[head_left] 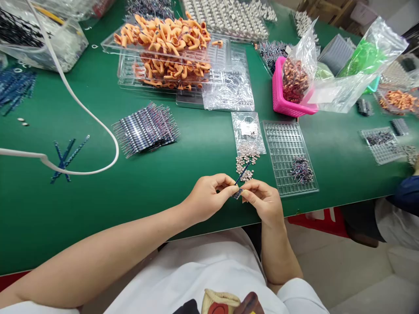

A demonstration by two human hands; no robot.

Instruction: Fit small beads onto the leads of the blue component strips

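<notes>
Near the table's front edge, my left hand [211,195] pinches a thin dark blue strip [242,173] that sticks up past its fingertips. My right hand [264,201] is closed on one end of a small dark part [237,193], which lies between the fingertips of both hands. The two hands almost touch. Just beyond them are small pinkish round pieces [245,175], spilling from a clear labelled bag [248,131]. Right of the bag, a clear ribbed tray [281,150] bears a heap of small dark parts [301,170].
A stack of boards [147,128] lies left of the bag. Clear trays with orange pieces [170,39] stand behind. A pink basket [277,93] is at back right. A white cable [81,104] loops across the left, over blue strips [67,158]. A person's sleeve [406,195] shows far right.
</notes>
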